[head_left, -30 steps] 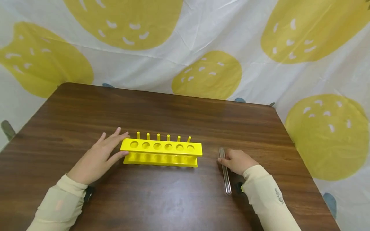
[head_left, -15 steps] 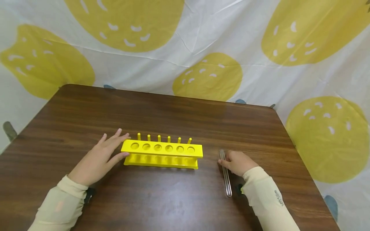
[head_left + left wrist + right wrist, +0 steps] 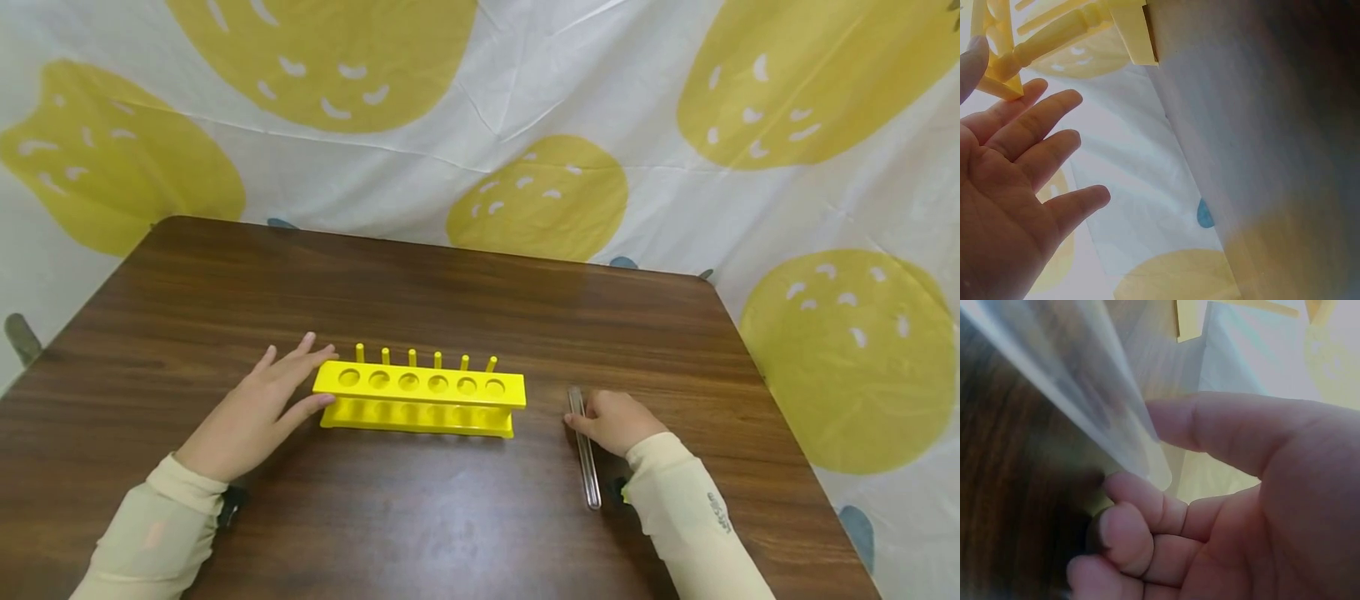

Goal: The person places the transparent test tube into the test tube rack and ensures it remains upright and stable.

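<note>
Staying put since a second ago, the right hand (image 3: 618, 419) is pinching the clear tube (image 3: 588, 473), the spread left hand (image 3: 243, 417) touching the yellow rack (image 3: 422, 397), so work's looking paused.

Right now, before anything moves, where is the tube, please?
In the head view, the tube is to the right of the rack, pinched in the right hand.

Small dark lettering (image 3: 717, 512) on the right sleeve (image 3: 678, 508), blurred (running lengthwise), perhaps "Let's Slim".
</note>
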`<state>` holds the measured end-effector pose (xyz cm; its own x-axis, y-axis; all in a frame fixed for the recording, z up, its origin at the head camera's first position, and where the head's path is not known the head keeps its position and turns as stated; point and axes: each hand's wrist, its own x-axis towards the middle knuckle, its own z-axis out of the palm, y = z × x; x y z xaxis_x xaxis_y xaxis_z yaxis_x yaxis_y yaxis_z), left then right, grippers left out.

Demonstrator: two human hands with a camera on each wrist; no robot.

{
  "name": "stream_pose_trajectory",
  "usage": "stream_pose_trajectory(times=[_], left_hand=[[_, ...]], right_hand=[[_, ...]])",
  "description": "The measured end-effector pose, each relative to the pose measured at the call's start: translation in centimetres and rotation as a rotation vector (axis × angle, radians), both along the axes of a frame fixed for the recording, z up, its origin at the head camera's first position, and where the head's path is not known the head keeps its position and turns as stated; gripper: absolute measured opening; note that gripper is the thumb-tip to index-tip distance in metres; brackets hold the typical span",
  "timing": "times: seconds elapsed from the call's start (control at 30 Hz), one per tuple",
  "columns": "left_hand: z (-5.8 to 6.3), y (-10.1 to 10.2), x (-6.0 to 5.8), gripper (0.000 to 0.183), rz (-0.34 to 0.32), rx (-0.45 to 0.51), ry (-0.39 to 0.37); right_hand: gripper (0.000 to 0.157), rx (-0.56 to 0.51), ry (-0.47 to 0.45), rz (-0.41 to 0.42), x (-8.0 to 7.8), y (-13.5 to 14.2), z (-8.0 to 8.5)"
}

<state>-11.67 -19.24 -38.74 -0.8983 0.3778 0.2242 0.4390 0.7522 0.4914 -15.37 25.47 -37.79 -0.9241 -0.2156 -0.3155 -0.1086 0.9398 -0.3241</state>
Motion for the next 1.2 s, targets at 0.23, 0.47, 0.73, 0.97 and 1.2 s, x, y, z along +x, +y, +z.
stream_pose_trajectory(times=[0.23,0.47,0.73,0.97,1.2], left_hand=[[0.0,0.0,0.0,0.063,-0.001,0.004,0.007],[0.1,0.0,0.0,0.063,-0.001,0.005,-0.005],[0.2,0.0,0.0,0.063,0.000,0.006,-0.019],[0.2,0.0,0.0,0.064,0.000,0.006,-0.022],[0.2,0.0,0.1,0.064,0.001,0.010,-0.035]], right_hand=[[0.048,0.012,0.018,-0.011,-0.1,0.1,-0.2],[0.048,0.000,0.035,-0.022,0.1,0.3,-0.1],[0.041,-0.024,0.083,-0.051,0.0,0.5,0.1],[0.036,-0.049,0.091,-0.067,-0.1,0.6,0.6],[0.037,-0.069,0.094,-0.093,-0.1,0.5,1.1]])
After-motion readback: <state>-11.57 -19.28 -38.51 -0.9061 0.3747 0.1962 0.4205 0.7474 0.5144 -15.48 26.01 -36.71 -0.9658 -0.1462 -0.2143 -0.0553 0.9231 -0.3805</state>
